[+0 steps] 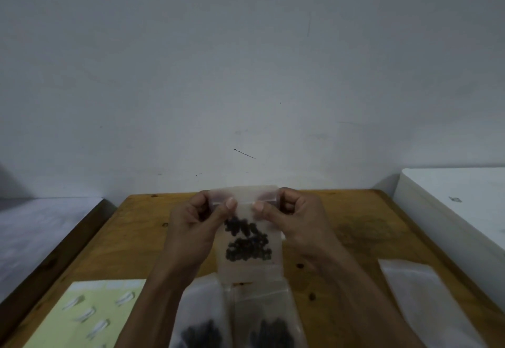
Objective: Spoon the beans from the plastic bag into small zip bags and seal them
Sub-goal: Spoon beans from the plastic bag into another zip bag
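Note:
I hold a small clear zip bag (247, 263) upright above the wooden table (136, 241), with dark beans (247, 241) gathered in its lower half. My left hand (195, 224) pinches the zip strip at the top left between thumb and fingers. My right hand (293, 224) pinches the same strip at the top right. Both thumbs press on the strip near its middle. Below, at the near edge, lie two more clear bags with dark beans, a left bag (200, 320) and a right bag (269, 320). No spoon shows.
A pale yellow sheet (93, 317) with several white pieces lies at the near left. A flat stack of clear bags (426, 301) lies at the near right. A white box (459, 205) stands along the table's right side. A grey wall rises behind the table.

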Demonstrator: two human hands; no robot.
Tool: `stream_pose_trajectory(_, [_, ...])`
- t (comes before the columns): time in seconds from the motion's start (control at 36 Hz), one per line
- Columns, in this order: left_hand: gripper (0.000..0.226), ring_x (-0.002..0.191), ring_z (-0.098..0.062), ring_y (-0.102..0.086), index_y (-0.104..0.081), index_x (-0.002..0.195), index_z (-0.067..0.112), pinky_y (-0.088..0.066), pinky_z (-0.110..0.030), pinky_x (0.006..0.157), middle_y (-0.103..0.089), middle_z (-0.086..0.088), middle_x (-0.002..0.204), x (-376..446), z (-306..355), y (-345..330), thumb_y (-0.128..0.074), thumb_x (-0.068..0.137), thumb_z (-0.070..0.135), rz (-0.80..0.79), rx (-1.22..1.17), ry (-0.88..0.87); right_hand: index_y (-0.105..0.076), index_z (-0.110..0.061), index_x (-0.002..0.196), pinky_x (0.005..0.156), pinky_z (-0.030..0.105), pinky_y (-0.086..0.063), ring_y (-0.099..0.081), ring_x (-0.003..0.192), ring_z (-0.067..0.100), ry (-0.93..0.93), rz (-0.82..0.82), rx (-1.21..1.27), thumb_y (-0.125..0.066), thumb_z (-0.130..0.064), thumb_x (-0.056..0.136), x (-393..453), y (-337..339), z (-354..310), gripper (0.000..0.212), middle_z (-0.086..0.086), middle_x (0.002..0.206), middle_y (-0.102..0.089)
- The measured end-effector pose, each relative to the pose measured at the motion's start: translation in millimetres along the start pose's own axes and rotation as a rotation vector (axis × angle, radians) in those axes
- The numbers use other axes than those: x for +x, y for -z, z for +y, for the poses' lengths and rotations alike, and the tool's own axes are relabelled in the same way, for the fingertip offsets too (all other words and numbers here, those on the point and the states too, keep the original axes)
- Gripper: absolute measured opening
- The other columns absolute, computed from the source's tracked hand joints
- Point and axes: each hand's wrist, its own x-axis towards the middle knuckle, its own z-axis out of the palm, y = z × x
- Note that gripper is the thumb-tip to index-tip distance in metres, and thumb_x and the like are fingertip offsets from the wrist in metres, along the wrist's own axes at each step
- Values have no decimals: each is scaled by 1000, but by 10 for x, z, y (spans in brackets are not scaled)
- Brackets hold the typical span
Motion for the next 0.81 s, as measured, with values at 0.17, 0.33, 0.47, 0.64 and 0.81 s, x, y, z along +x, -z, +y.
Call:
stream_pose_trajectory(0.17, [18, 75, -27, -72, -74, 90, 6, -59, -32, 64, -74, -18, 83, -59, 14, -60, -70, 81, 20, -6, 6, 56, -77, -13, 91, 71, 35, -61, -76, 84, 23, -66, -51, 69, -81, -15, 79, -71, -17, -51, 13, 6, 89, -79])
stream_pose_trajectory(0.33, [32, 83, -32, -73, -76, 94, 3, -60, -33, 68, -75, -22, 93, -148, 64, -112, -78, 71, 25, -74, -27, 132, -76, -8, 91, 65, 24, -58, -75, 79, 18, -37, -29, 41, -77, -13, 83, -143, 11, -68, 9, 6, 86, -78])
stream_pose_trajectory(0.47, [20, 74, -25, -74, -75, 85, 8, -60, -29, 61, -76, -13, 81, -203, 76, -187, -73, 73, 23, -44, 68, 101, -76, -13, 87, 65, 27, -59, -74, 79, 16, -31, -20, -21, -77, -17, 84, -209, 30, -39, 5, 2, 84, -78])
stream_pose_trajectory(0.64, [20, 80, -27, -75, -75, 86, 10, -61, -36, 66, -77, -10, 83, -259, 50, -236, -72, 73, 25, -29, 103, 111, -77, -16, 85, 72, 33, -61, -73, 85, 18, -92, -10, -2, -77, -20, 83, -301, 56, -24, 5, 2, 86, -77])
stream_pose_trajectory(0.81, [24, 78, -28, -73, -78, 83, 6, -61, -45, 73, -75, -18, 83, -360, 15, -215, -76, 69, 26, -41, 77, 181, -79, -11, 93, 86, 51, -58, -74, 92, 27, -193, -46, -2, -76, -24, 84, -423, 206, 22, 17, 8, 91, -78])
